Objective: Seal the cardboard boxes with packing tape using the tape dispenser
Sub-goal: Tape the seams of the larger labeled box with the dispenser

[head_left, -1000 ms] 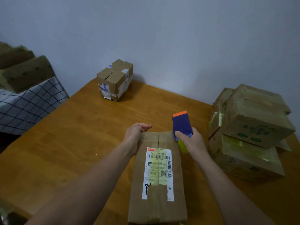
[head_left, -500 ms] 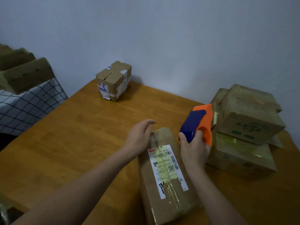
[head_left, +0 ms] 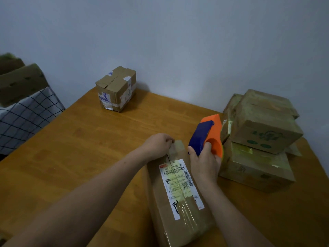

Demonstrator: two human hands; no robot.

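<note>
SURFACE: wooden desk (head_left: 74, 148) against pale wall (head_left: 178, 41) | BOX: long cardboard box (head_left: 178, 227) front centre, white label (head_left: 179, 184), clear tape along seam | LEFT: left hand (head_left: 157, 144), fingers curled on box's far end | RIGHT: right hand (head_left: 204, 163), fingers clenched round blue-orange tape dispenser (head_left: 204, 134) | EDGES: box stack (head_left: 263, 136) close right, wide desk left

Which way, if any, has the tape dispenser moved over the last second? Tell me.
Yes. The tape dispenser has risen off the long box and swung right, toward the stack of boxes, gripped by the right hand.
</note>
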